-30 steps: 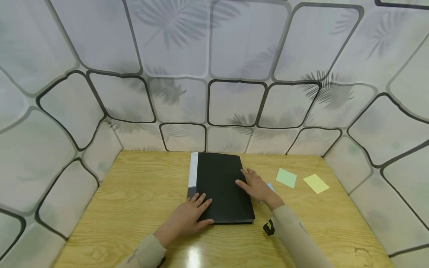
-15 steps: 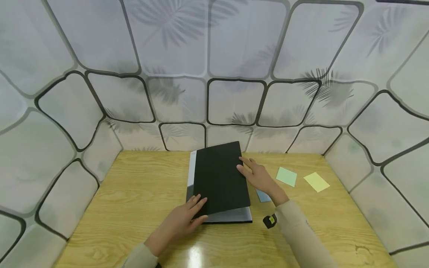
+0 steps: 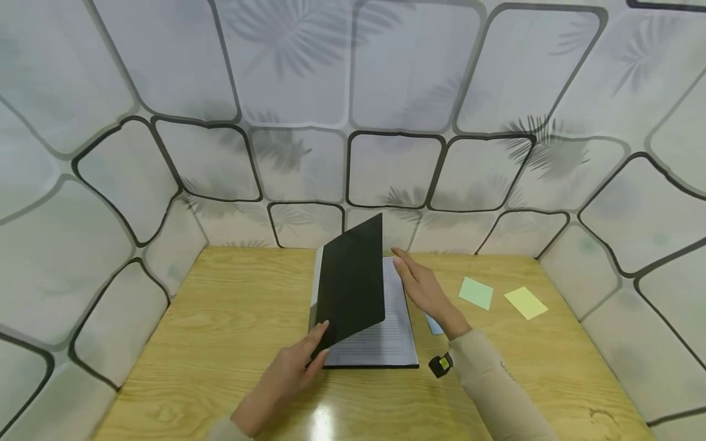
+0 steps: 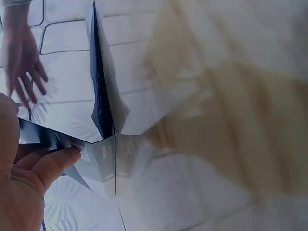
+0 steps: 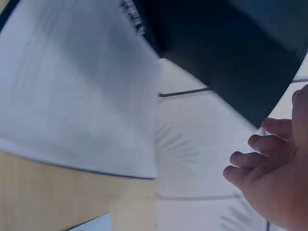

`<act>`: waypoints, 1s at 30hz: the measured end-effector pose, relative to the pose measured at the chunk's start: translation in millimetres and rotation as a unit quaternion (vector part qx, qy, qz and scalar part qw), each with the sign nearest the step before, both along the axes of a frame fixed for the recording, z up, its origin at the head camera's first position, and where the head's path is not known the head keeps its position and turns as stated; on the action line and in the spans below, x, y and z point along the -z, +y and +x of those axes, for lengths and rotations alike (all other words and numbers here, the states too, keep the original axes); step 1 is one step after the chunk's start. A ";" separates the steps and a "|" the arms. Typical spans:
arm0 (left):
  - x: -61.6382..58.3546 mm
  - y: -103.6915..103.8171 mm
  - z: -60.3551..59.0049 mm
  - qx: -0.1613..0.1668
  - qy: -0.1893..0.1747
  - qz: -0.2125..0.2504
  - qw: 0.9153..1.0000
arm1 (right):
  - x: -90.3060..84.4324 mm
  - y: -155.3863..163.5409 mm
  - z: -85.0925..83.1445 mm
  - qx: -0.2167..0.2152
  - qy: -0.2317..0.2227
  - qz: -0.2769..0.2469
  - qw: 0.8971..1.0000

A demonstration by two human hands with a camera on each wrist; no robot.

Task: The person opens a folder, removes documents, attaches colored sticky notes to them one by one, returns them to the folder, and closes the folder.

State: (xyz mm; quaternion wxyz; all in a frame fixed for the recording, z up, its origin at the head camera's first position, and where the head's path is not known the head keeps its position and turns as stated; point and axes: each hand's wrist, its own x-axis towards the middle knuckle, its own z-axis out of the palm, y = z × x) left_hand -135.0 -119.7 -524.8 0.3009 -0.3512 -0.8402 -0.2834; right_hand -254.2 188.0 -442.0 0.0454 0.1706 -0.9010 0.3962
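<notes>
A black folder (image 3: 350, 282) lies on the table with its front cover swung up and tilted to the left. Printed pages (image 3: 394, 324) show beneath the raised cover. At the cover's lower left corner, near the spine, my left hand (image 3: 289, 367) holds the edge between thumb and fingers; the pale spine (image 4: 103, 163) appears beside those fingertips in the left wrist view. To the right of the cover my right hand (image 3: 421, 288) hovers by the pages, fingers loosely bent. In the right wrist view its fingertips are close to the cover's corner; contact cannot be told.
A green paper note (image 3: 475, 293) and a yellow one (image 3: 526, 303) lie on the table's right side. A blue note (image 3: 434, 324) is partly covered by the right forearm. Patterned curtains (image 3: 298, 165) enclose the wooden table (image 3: 220, 318) at the back and sides.
The folder's cover has risen from flat and swung leftward, exposing the pages. My right hand has moved slightly up, now apart from the cover in the head view. My left hand has shifted left.
</notes>
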 end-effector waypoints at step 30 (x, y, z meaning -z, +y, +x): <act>1.8 -18.6 33.4 -0.070 -0.237 0.319 0.915 | 80.8 3.2 3.5 -0.049 -0.096 0.227 0.968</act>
